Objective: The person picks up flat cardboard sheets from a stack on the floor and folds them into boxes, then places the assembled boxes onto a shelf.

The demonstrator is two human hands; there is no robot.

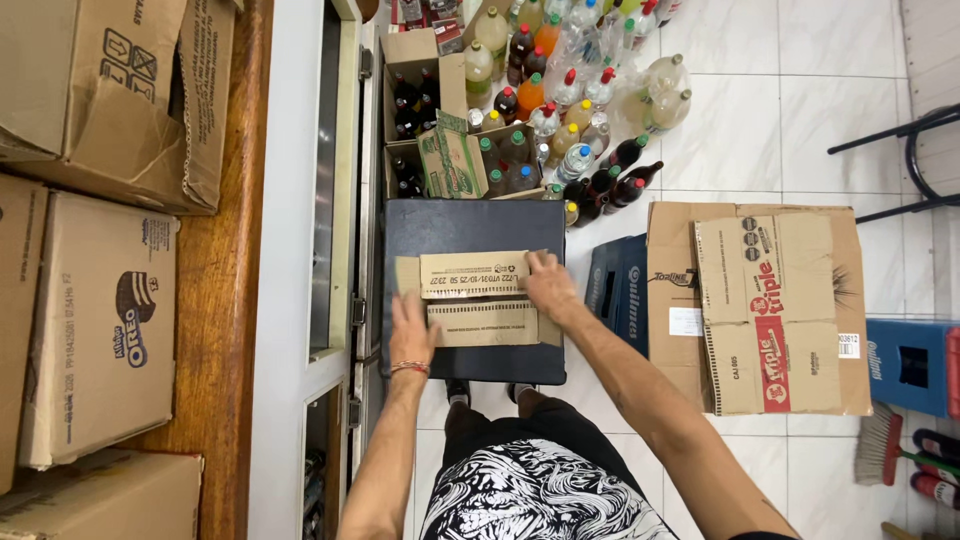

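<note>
A flattened brown cardboard piece (pixel 478 297) lies on top of a dark blue-black crate (pixel 470 225) in front of me. My left hand (pixel 411 332) presses flat on the cardboard's left end, a red band on the wrist. My right hand (pixel 548 287) rests on its right edge, fingers curled over the upper flap. Both hands touch the cardboard; neither lifts it off the crate.
Many soft-drink bottles (pixel 560 95) and open bottle cartons (pixel 425 95) stand on the tiled floor beyond the crate. A large brown box (pixel 765 310) and blue crates (pixel 615 290) sit to the right. Left are a white cabinet (pixel 295 250) and a wooden shelf with cardboard boxes (pixel 95 320).
</note>
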